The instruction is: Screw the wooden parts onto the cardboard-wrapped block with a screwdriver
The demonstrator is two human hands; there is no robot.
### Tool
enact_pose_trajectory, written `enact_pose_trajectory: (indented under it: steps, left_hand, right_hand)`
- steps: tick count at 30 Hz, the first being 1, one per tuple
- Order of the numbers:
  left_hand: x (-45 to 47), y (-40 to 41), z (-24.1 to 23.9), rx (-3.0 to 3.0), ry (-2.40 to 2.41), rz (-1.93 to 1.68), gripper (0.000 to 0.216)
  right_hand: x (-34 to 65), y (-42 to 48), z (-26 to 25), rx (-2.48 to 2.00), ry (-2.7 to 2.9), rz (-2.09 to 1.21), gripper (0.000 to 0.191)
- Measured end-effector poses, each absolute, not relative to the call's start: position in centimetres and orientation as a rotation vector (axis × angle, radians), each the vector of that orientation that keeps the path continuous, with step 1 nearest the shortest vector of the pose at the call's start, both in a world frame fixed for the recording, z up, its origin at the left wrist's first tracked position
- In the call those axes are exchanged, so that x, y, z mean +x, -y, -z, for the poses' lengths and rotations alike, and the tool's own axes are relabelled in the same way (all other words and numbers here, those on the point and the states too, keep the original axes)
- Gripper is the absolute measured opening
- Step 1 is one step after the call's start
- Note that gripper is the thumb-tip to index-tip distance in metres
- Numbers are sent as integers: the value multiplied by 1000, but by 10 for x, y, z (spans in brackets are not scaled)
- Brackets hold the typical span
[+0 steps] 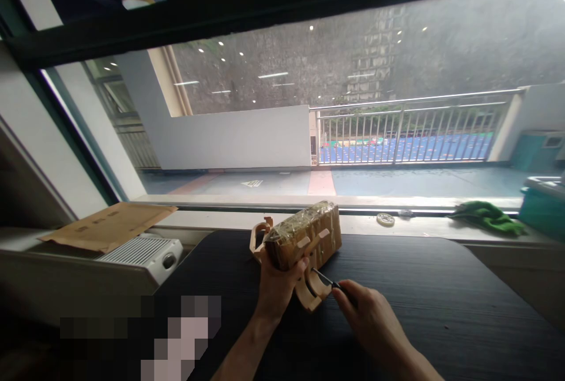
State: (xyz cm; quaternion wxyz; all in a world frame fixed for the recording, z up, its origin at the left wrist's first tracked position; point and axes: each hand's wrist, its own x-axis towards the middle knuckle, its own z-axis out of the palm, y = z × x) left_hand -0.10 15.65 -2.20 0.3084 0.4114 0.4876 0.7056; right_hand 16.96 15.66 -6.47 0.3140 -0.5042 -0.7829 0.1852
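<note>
A brown box-shaped body wrapped in clear tape (304, 225) rests tilted on the dark table, with curved tan pieces attached at its sides. My left hand (278, 284) grips its near left end, the thumb lying along the front face. In my right hand (368, 310) is a screwdriver (324, 277) with a black handle and thin metal shaft. Its tip meets the box's lower front, just above a curved tan piece (312, 295) that sticks out toward me. Another curved tan piece (256, 239) shows at the far left. What lies under my left fingers is hidden.
The dark table (410, 281) ends at a window sill. On the sill lie a tape roll (385, 219), a green cloth (489, 218) and a teal container (545, 207). At left, a brown paper envelope (110, 225) lies on a white heater (145, 260). A window stands behind.
</note>
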Motion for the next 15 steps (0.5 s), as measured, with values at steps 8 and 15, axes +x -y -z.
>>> enact_pose_trajectory:
  steps: [8,15]
  left_hand:
    - [-1,-159,26,1067,-1309,-1858,67]
    - [-4,-161,31,996,-1336,-1855,70]
  right_hand:
    - [172,-158,59,-1408,2009,-627,21]
    - [177,-169,73,-953,2106,235,17]
